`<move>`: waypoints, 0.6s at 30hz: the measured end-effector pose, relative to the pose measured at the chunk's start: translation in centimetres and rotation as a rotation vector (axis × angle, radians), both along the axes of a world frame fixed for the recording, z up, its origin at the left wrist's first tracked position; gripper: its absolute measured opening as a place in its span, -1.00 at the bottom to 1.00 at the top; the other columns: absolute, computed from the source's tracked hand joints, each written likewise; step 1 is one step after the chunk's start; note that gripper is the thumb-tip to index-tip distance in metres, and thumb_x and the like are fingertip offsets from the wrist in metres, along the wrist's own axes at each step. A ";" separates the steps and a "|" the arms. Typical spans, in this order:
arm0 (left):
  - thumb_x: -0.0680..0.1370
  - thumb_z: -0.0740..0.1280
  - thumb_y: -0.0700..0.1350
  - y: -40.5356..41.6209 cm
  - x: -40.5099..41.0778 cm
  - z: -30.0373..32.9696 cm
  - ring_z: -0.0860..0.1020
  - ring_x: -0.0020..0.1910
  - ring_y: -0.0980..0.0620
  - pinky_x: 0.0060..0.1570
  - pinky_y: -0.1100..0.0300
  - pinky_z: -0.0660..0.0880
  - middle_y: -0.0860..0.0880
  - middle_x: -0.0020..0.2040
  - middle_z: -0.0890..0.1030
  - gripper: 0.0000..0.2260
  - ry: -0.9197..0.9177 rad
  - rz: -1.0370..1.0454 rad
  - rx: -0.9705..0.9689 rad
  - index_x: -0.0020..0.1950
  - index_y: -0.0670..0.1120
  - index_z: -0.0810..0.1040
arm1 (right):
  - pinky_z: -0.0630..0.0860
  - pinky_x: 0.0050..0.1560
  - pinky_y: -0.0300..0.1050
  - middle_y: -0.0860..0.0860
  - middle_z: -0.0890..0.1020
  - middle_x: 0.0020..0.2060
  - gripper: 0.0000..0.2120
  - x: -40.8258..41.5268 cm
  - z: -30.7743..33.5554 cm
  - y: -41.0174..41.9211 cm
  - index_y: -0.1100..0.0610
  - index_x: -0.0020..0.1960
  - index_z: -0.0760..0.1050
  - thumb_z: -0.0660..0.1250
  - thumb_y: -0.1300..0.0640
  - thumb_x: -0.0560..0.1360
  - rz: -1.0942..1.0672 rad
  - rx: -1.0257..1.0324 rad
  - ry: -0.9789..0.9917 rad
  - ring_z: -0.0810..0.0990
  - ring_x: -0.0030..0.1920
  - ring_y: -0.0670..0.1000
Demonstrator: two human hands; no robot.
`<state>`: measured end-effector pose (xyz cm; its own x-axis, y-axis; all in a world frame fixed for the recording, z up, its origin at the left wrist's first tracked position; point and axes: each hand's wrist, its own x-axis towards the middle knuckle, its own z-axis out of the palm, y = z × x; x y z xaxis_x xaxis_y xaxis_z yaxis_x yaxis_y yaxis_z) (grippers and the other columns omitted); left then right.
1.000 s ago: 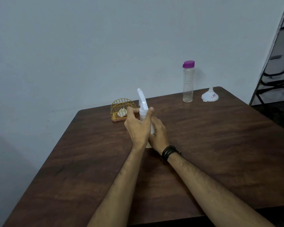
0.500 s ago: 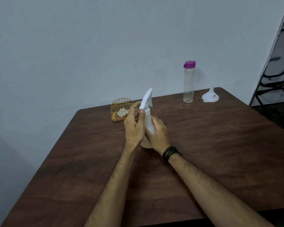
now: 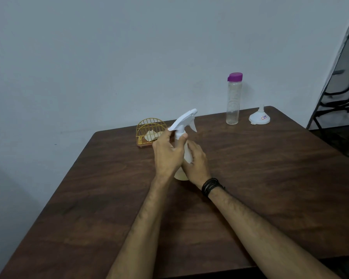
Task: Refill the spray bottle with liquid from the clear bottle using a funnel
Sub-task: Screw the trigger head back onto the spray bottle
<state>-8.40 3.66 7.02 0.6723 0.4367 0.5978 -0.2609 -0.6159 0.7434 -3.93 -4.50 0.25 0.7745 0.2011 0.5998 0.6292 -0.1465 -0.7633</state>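
Since a second ago you have turned the spray head (image 3: 182, 122) around on the spray bottle (image 3: 184, 156): its nozzle, which stood nearly straight up and end-on to you, now slopes up to the right, with the trigger showing on the right side. Your left hand (image 3: 167, 154) has shifted from wrapping across the neck to pinching the collar just under the head, thumb on the right. Your right hand (image 3: 195, 164) has slid slightly lower on the body.
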 end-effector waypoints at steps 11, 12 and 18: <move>0.44 0.59 -0.03 0.7 0.1 0.3 0.71 -0.05 0.14 -0.09 0.24 0.63 0.01 -0.06 0.74 -0.60 0.070 -0.181 -0.222 0.13 -0.16 0.54 | 0.54 0.00 -0.04 -0.15 0.55 0.00 -0.53 -0.2 0.2 0.0 0.09 0.26 0.50 0.30 -0.18 0.48 -0.010 -0.014 0.046 0.55 0.04 -0.04; 0.45 0.58 -0.06 0.8 0.2 0.3 0.71 -0.06 0.12 -0.10 0.24 0.64 0.00 -0.07 0.74 -0.64 0.068 -0.197 -0.255 0.13 -0.16 0.56 | 0.54 0.00 -0.03 -0.16 0.55 -0.01 -0.54 -0.3 0.2 0.0 0.10 0.24 0.51 0.30 -0.18 0.48 -0.011 -0.008 0.044 0.55 0.03 -0.04; 0.60 0.40 -0.24 1.8 0.7 0.4 0.39 -0.35 0.26 -0.28 0.37 0.31 0.16 -0.37 0.42 -0.65 0.096 -0.265 -0.173 -0.31 0.09 0.45 | 0.49 -0.01 -0.16 -0.06 0.63 0.03 -0.48 -0.3 0.4 0.1 0.09 0.27 0.52 0.29 -0.23 0.47 -0.026 -0.025 0.035 0.55 0.02 -0.09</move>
